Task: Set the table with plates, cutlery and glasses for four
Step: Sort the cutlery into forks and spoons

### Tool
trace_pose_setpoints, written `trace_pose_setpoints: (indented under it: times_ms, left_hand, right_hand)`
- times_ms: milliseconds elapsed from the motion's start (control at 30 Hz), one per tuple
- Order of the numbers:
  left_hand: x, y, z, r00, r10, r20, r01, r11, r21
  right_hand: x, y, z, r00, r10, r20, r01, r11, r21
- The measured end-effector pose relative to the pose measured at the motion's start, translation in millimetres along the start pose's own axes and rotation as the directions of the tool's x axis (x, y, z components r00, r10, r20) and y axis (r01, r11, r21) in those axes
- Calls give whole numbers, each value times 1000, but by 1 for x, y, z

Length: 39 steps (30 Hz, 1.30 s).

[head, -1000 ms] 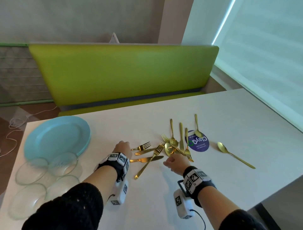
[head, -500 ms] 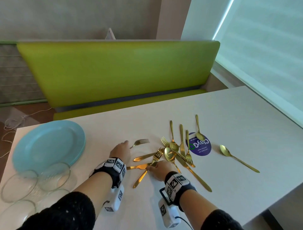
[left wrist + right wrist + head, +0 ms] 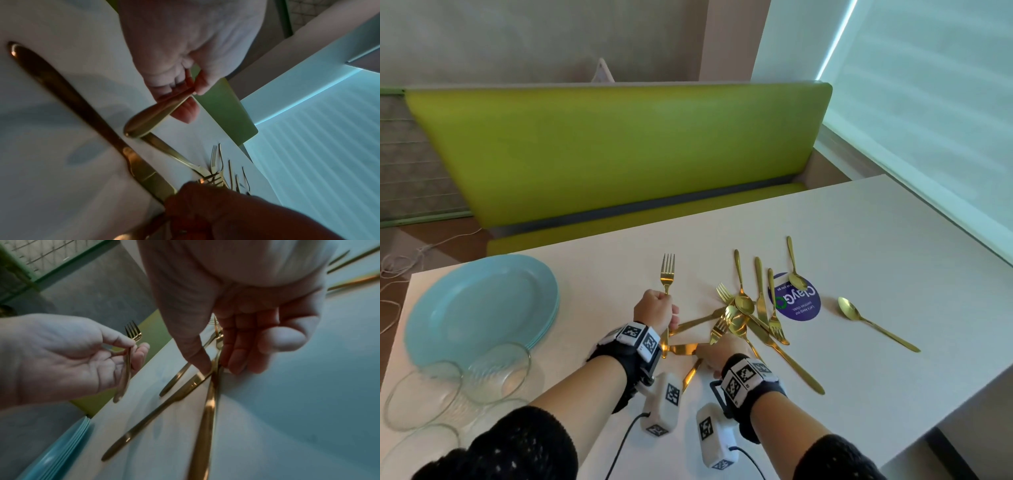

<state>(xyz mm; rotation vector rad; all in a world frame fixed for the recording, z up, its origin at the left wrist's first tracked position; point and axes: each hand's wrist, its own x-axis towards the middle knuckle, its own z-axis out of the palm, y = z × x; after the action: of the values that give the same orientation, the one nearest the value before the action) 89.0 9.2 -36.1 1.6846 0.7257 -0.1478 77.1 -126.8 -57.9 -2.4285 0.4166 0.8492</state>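
Left hand [image 3: 655, 308] has a gold fork [image 3: 667, 274] pinched by the handle between thumb and fingers, tines up, just left of the cutlery pile [image 3: 750, 308]. Right hand [image 3: 717, 353] is down at the pile's near edge, thumb and fingertips closing on a second fork [image 3: 212, 369] that lies across a knife [image 3: 681, 349], not lifted yet I think. So we're at the cutlery sorting stage. Plates [image 3: 479, 308] and glasses [image 3: 496, 370] sit stacked well left of the pile. Next it needs a clean lift without dragging the knife.

A long lime-green padded bench seat [image 3: 619, 154] ran behind the white rectangular tabletop [image 3: 859, 240]. A grey textured wall [image 3: 534, 37] rose beyond it. To the right, a pale translucent window blind [image 3: 928, 102] glowed with daylight. Brown flooring [image 3: 445, 240] carried a loose white cable [image 3: 400, 263].
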Motion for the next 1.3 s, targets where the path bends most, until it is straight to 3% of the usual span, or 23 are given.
trace_pose_setpoints:
  times_ms: [300,400,500,633,800,933,1100,1233,1300]
  left_hand:
    - [-10,1,8,994,-36,104,38,999,-21]
    - [-12,-1,9,988,-29,152,34,999,-34]
    - [-15,-3,14,973,-53,224,68,996,-57]
    - [-21,0,24,947,-93,309,158,969,-192]
    - [-24,3,28,932,-127,340,226,935,-272]
    - [-20,0,29,920,-148,362,240,945,-222]
    - [-14,2,28,942,-148,302,218,953,-210]
    - [-5,1,23,968,-148,204,190,959,-210]
    - [-1,-1,22,973,-145,179,180,965,-193]
  right_hand:
    - [6,0,-5,999,1,39,-2,999,43]
    - [5,-9,-22,991,-114,65,104,985,135]
    - [2,-16,-40,958,-270,93,224,912,344]
    - [7,-20,-47,941,-330,80,264,860,437]
    - [11,-18,-43,941,-334,46,299,890,343]
    - [13,-15,-37,939,-343,2,331,909,254]
    - [13,-13,-57,930,-360,-69,367,917,154]
    - [31,14,-97,945,-189,-267,174,982,-80]
    - [40,29,-104,946,-114,-302,73,987,-144]
